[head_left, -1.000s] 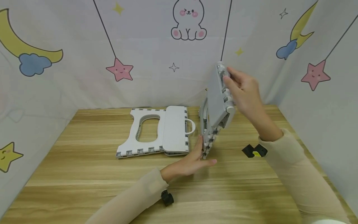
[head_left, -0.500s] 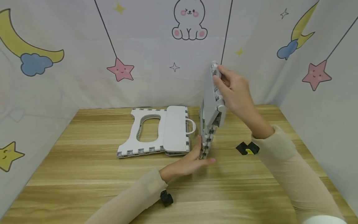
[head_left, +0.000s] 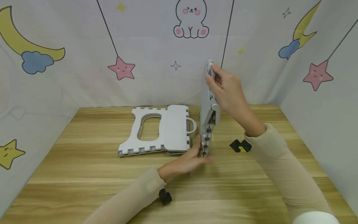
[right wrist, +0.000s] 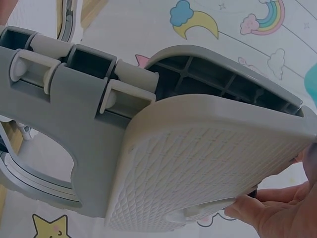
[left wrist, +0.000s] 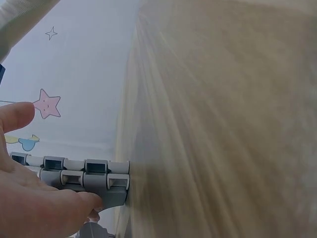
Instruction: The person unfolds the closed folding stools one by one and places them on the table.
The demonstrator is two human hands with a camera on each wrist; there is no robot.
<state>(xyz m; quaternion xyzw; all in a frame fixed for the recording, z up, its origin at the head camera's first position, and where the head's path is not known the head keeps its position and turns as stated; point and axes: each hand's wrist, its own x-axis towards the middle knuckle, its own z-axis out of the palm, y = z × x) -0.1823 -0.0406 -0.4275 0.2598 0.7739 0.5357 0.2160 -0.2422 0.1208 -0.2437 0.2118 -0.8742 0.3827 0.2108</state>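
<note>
A grey folding stool stands upright on its side edge, almost flat, with its hinged edge towards me. My right hand grips its upper edge between thumb and fingers. In the right wrist view the textured seat panel is folded at an angle, its two halves a little apart. Low down, my left hand rests against the near hinged edge, thumb spread to the right and fingers along the left side. The left wrist view shows that hinge row by the palm. The stool covers some left fingers.
A white folding stool lies folded flat just left of the grey one, its carry loop pointing towards it. The wooden table meets a printed cloth wall at the back, with more cloth at both sides.
The right hand has moved left, bringing the top of the grey stool left so it stands straighter and its parts lie closer together. The left hand has stayed almost in place.
</note>
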